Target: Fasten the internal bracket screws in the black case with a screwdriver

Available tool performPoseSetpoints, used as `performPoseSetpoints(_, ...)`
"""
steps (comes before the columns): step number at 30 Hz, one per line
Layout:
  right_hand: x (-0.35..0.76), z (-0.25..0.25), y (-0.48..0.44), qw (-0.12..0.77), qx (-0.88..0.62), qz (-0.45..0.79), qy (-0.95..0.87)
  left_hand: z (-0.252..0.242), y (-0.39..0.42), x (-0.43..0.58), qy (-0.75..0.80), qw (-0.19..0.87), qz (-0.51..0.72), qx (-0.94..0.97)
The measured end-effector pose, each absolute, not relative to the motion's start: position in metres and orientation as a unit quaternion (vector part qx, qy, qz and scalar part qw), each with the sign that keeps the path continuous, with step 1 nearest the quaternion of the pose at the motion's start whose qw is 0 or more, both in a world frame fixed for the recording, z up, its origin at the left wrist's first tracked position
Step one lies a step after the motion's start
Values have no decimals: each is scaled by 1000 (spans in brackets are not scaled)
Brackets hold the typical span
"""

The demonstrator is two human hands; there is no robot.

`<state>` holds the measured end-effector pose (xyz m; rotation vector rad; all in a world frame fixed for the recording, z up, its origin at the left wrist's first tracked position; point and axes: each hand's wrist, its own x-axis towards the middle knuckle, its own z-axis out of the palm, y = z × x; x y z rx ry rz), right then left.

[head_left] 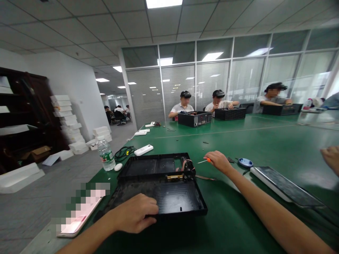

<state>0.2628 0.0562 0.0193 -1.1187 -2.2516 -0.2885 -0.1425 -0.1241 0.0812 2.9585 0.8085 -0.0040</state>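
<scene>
A black plastic casing (180,197) lies opened out on the green table, its two shallow halves side by side. My left hand (139,211) is closed at the near edge of the casing, thumb below and fingers curled over the rim. To the right of the casing, above the table, my right hand (218,160) grips a screwdriver (203,161) with an orange handle. Its thin metal shaft points left toward the casing. Thin wires (187,165) and a brass-coloured strip (175,178) show in the casing near its hinge side.
A water bottle (106,155), a white oval object (118,167) and a pink-screened phone (79,218) are at left. A white device with a dark screen (288,187) and a blue round dish (245,162) lie at right. Several people work across the table; another person's hand (331,158) shows at right.
</scene>
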Motion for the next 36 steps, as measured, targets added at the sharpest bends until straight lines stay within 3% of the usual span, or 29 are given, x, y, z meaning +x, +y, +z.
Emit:
performPoseSetpoints(3,251,17,53,339,-441,-66,-828,67,-122,-140,262,41,-7,964)
performPoseSetpoints(9,200,10,34,303,-369,16,-879,58,-98,-136,281,60,-14,958)
performPoseSetpoints(14,179,1,28,274,-374,8,-886,65,-34,-147,399,-45,74,913)
performPoseSetpoints(19,175,-8,28,289,-353,24,-890,55,11,-162,431,-10,-3,902)
performPoseSetpoints(28,171,-5,18,277,-335,36,-900,61,5,-154,436,-56,-59,896)
performPoseSetpoints(33,171,0,17,312,-333,40,-889,60,-15,-97,312,-149,30,938)
performPoseSetpoints(36,178,2,19,364,-380,30,-850,49,-23,-56,223,-168,8,960)
